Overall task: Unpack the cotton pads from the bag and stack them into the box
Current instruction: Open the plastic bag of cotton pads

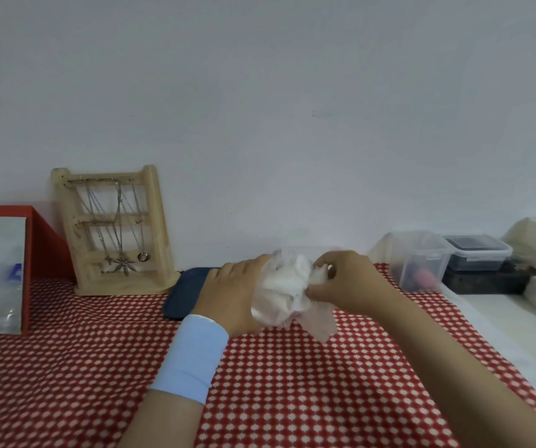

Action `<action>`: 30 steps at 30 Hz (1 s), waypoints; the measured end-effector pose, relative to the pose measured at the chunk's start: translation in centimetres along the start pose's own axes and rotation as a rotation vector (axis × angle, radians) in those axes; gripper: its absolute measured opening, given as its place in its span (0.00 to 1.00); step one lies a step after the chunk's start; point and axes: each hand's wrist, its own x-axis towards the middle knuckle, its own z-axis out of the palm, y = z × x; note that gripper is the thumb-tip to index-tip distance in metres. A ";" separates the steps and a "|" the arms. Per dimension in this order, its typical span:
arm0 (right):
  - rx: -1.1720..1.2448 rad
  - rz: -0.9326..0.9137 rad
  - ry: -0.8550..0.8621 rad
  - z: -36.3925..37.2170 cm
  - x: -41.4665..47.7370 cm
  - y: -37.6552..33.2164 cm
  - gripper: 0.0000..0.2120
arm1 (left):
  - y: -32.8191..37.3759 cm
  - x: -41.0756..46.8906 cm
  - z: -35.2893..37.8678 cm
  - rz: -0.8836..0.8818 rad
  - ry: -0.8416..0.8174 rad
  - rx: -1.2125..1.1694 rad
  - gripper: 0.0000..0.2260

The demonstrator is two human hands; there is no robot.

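A clear plastic bag [292, 292] stuffed with white cotton pads is held above the red checked tablecloth [292, 376] in the middle of the view. My left hand [231, 295], with a light blue wristband, grips the bag from its left side. My right hand [344, 282] pinches the bag's top right part with fingers curled. A loose flap of the bag hangs down below my right hand. A faint clear box edge [308, 248] shows just behind the bag, mostly hidden by it and blurred.
A wooden jewellery stand [114, 231] with chains stands at the back left, beside a red box [46, 240]. A dark blue case [186, 292] lies behind my left hand. Clear and dark lidded containers [422, 257] sit at the back right on a white surface [499, 318].
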 end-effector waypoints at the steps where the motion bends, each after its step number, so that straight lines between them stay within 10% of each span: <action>1: -0.095 -0.006 -0.071 -0.1 -0.4 0.5 0.20 | 0.2 -0.1 -0.2 0.004 -0.078 -0.027 0.55; 4: -0.386 0.016 -0.235 0.1 -1.6 1.9 0.22 | 1.6 -0.2 -1.1 -0.002 -0.202 -0.077 0.58; 10: -0.220 0.104 -0.264 -0.5 -1.9 4.5 0.33 | 8.1 0.9 -1.3 0.259 0.026 -0.005 0.20; 17: -0.076 0.010 -0.358 2.8 -2.4 5.3 0.52 | 10.0 1.4 1.3 0.150 -0.102 0.051 0.17; 26: -0.238 -0.033 -0.052 -0.8 -1.6 6.5 0.29 | 9.7 1.7 1.4 0.192 0.122 -0.033 0.15; 30: -0.330 0.034 -0.437 -2.0 -3.4 6.5 0.38 | 11.5 1.9 1.8 0.178 -0.208 0.049 0.15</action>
